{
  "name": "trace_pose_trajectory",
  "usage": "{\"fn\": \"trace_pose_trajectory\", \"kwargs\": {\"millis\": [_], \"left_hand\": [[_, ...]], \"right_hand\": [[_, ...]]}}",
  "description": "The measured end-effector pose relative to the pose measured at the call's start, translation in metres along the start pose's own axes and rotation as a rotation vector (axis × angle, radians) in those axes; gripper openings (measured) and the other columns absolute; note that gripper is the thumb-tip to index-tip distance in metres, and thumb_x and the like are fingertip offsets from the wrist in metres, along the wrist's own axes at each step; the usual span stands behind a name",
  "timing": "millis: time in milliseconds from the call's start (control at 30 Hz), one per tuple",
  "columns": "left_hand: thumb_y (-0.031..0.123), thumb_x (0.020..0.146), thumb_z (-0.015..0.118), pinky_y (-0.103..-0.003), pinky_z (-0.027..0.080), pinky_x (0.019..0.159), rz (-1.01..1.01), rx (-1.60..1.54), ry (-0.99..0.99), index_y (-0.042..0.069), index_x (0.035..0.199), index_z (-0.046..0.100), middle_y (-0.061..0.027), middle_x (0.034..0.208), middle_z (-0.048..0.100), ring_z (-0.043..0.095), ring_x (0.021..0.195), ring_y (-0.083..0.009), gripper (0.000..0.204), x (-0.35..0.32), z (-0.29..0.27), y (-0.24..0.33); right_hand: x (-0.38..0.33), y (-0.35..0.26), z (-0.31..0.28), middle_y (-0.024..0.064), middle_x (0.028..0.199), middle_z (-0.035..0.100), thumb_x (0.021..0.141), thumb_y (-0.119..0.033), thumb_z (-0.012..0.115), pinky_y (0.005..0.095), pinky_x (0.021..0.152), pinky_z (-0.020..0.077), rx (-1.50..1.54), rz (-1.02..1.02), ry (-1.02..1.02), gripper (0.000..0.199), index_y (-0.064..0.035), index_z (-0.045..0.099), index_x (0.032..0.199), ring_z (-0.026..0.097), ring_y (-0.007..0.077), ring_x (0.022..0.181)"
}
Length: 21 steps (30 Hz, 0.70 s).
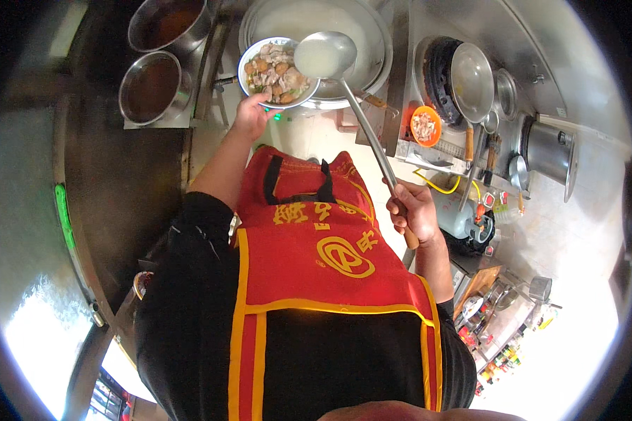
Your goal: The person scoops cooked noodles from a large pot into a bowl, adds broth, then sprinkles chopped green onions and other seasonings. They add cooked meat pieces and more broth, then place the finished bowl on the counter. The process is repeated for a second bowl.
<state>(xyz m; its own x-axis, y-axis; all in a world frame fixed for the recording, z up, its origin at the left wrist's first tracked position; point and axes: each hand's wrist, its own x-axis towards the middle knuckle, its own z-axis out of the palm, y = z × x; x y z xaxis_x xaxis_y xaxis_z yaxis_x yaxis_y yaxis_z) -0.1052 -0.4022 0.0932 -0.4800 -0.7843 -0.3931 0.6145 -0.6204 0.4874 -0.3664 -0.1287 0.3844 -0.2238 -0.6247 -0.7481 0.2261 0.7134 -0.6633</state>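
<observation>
We see a kitchen with steel surfaces. A dark counter (130, 182) runs along the left side, and two round metal pots (151, 88) with brown liquid sit by its far end. On the right there is a gas burner (439, 74), a steel wall (519, 49) and a pale floor (562, 224). Small bottles (502, 354) stand on a low shelf. Bright light falls at lower left.

bright daylight | floor glare lower corners | fisheye-bent, dark rim

The left hand (251, 112) grips a filled bowl (277, 72) by its rim; the right hand (414, 210) clasps a ladle (324, 55) of pale broth, poised just beside it.
</observation>
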Motion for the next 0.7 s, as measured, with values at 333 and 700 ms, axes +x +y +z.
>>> {"fn": "trace_pose_trajectory", "kwargs": {"millis": [333,700], "left_hand": [[0.016,0.098,0.061,-0.051,0.047,0.113,-0.030,0.061,0.029,-0.001,0.149,0.043,-0.0170,0.145,0.058,0.057,0.133,-0.0319,0.057,-0.007,0.003,0.004],[0.021,0.099,0.063,-0.052,0.044,0.113,-0.077,0.086,-0.019,0.003,0.149,0.046,-0.0116,0.145,0.059,0.057,0.133,-0.0278,0.056,-0.009,0.001,0.008]], "right_hand": [[-0.008,0.012,-0.001,-0.0007,0.065,0.052,0.109,-0.024,0.053,0.0231,0.038,0.0358,-0.194,-0.078,0.074,0.031,-0.0002,0.066,0.125,0.043,0.0055,0.043],[-0.009,0.019,-0.001,-0.0024,0.066,0.051,0.110,-0.023,0.054,0.0239,0.040,0.0361,-0.270,-0.098,0.052,0.031,-0.0006,0.065,0.128,0.043,0.0049,0.045]]}}
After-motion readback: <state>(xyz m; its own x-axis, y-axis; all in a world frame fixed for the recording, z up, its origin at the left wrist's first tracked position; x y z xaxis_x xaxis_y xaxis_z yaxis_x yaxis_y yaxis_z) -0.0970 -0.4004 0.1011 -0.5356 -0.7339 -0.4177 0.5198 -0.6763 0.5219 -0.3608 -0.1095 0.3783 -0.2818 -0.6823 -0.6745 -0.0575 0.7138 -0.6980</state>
